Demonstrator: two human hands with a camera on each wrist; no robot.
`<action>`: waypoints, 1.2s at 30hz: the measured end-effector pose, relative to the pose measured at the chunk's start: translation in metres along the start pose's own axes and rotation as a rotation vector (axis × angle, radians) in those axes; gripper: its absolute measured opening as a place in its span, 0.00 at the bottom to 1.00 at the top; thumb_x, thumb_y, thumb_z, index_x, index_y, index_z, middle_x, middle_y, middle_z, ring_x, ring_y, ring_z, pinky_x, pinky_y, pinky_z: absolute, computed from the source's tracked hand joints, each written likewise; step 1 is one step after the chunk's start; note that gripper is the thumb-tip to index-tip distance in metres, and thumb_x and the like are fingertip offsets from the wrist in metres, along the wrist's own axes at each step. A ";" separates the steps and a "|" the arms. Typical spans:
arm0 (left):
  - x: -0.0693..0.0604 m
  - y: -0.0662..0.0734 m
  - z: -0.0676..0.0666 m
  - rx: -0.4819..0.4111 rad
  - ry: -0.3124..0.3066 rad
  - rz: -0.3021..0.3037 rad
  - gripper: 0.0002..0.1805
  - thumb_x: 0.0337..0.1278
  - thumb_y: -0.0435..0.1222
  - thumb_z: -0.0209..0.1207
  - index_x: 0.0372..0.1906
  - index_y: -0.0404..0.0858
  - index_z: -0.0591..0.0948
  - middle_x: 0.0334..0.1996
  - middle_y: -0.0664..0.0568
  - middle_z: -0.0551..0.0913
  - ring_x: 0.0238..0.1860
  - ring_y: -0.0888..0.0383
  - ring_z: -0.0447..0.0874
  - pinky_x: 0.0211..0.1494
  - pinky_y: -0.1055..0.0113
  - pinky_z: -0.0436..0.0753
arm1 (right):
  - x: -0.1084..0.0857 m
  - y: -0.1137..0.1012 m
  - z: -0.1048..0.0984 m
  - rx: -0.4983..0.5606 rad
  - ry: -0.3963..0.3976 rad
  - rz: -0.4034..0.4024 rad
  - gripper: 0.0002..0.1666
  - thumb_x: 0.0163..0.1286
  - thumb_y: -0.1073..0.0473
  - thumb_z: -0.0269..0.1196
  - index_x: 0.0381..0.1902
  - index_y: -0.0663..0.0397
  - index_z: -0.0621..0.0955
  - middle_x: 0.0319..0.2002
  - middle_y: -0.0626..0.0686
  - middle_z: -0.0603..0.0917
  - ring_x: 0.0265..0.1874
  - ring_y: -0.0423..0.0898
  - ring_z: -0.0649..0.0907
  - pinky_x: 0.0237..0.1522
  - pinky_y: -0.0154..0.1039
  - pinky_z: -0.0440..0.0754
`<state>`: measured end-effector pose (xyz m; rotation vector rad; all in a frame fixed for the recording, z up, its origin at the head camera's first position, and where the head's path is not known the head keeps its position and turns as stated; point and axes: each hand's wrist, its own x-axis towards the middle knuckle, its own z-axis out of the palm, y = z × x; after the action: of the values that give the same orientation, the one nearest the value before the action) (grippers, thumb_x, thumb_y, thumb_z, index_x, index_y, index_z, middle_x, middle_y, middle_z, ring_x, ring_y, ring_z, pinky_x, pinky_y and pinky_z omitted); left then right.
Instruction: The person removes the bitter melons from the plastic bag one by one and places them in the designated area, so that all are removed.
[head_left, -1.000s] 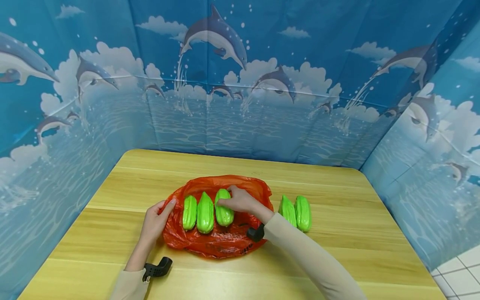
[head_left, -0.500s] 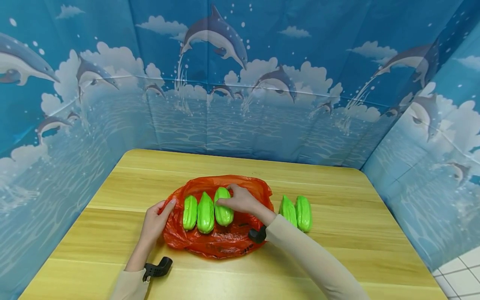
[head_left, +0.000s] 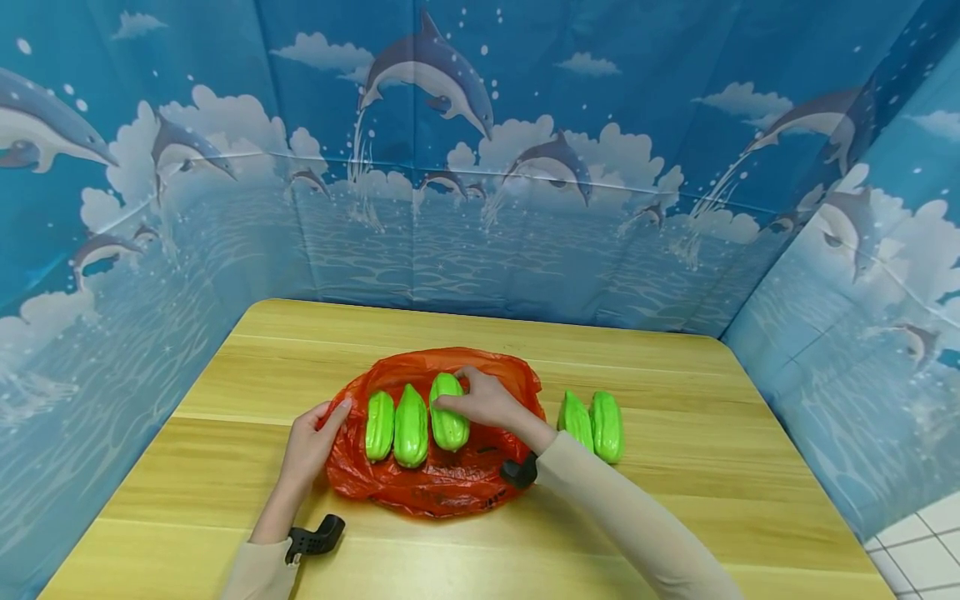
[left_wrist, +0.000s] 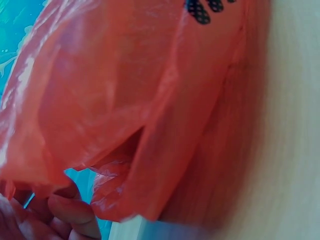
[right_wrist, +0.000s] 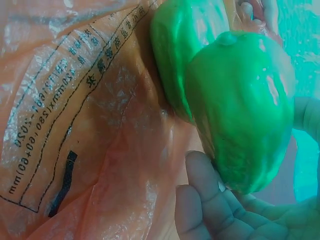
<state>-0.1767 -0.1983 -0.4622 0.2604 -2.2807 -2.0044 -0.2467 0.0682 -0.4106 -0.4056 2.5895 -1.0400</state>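
A red plastic bag (head_left: 420, 500) lies spread on the table, with printing on its film. My left hand (head_left: 309, 442) pinches the bag's left edge between thumb and fingers; the left wrist view shows the thin film (left_wrist: 110, 90) close up. Over the bag, my right hand (head_left: 487, 402) grips a glossy green ribbed gourd (head_left: 448, 417) from its right side. In the right wrist view this gourd (right_wrist: 245, 110) has its rounded end toward the camera, with fingers below it. Two similar gourds, one blocky (head_left: 379, 425) and one pointed (head_left: 410, 429), lie left of it on the bag.
Right of the bag, two more green gourds lie side by side on the table, a pointed one (head_left: 575, 421) and a rounded one (head_left: 607, 427). Behind the wooden table (head_left: 675, 517) hangs a blue dolphin-print curtain (head_left: 480, 250).
My right hand and the gripped gourd have shifted very slightly toward the back of the table. The left hand and the other gourds stay put.
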 end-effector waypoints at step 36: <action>0.001 -0.004 0.001 -0.025 0.006 0.024 0.22 0.64 0.48 0.57 0.36 0.29 0.79 0.24 0.49 0.77 0.26 0.59 0.75 0.29 0.69 0.76 | -0.012 -0.006 -0.005 0.037 0.070 -0.046 0.42 0.57 0.35 0.64 0.62 0.54 0.68 0.26 0.52 0.78 0.18 0.45 0.73 0.20 0.39 0.70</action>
<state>-0.1773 -0.1978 -0.4666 0.2359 -2.2427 -2.0167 -0.2374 0.0714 -0.4007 -0.4293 2.6292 -1.1355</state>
